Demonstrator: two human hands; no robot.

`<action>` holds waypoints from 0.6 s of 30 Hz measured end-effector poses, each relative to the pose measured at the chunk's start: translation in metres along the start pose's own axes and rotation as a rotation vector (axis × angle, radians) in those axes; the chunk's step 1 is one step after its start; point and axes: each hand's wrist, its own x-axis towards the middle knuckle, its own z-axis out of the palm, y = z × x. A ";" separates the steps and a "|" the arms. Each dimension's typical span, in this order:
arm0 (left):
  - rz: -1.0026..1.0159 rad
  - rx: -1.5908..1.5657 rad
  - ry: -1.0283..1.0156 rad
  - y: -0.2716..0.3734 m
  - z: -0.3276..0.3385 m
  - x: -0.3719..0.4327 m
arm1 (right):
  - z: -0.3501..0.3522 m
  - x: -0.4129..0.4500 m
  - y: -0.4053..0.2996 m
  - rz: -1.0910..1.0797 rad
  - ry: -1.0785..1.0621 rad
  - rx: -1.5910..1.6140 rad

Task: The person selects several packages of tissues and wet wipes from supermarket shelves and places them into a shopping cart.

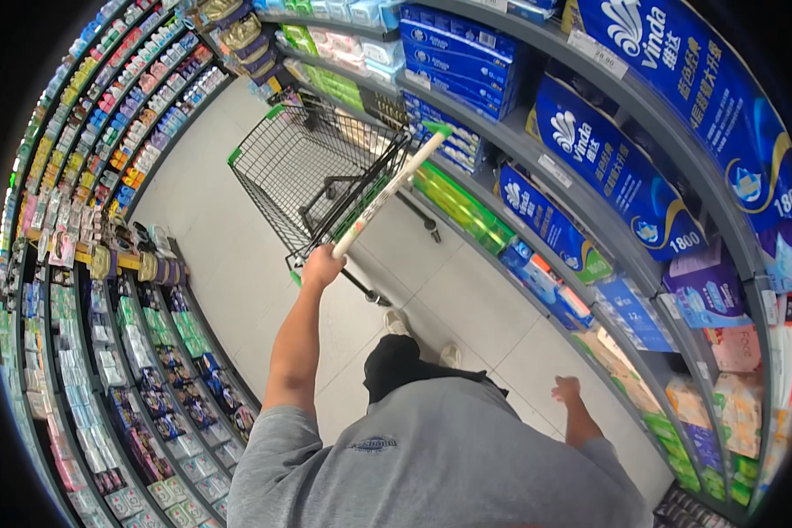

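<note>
My left hand [323,266] is wrapped around the near left end of the white push handle [386,191] of a shopping cart. The cart's black wire basket [290,165] with green corner pieces extends ahead of me, and tiled floor shows through its mesh. Out to my right side hangs my right hand [565,388], holding nothing, its fingers loosely apart. The closest goods to it are soft packs on the lower right shelves, with a gap between. A caster wheel [432,231] of the cart rests on the floor near the right shelf.
Shelving on the right carries large blue Vinda tissue packs [614,158] and green packs [465,208]. Left shelves hold small packaged goods [165,396] and bottles [132,132]. A display rack end [138,261] juts out at left. Pale floor tiles [449,284] run between.
</note>
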 end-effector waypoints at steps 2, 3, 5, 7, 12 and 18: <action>-0.009 0.008 0.014 -0.013 -0.010 0.010 | -0.010 -0.006 0.006 0.015 0.032 0.078; -0.030 0.013 0.015 -0.018 -0.015 0.014 | -0.008 -0.006 0.005 0.051 0.041 0.122; -0.010 -0.028 0.011 -0.021 -0.023 0.024 | 0.022 -0.014 -0.010 0.071 0.036 0.049; 0.044 -0.004 0.046 -0.023 -0.031 0.031 | 0.050 -0.008 -0.026 -0.082 -0.117 -0.226; 0.032 0.010 -0.013 -0.043 -0.036 0.047 | 0.172 -0.058 -0.169 -0.502 -0.254 -0.129; 0.038 0.017 -0.056 -0.046 -0.038 0.052 | 0.168 -0.096 -0.377 -1.120 0.164 -0.344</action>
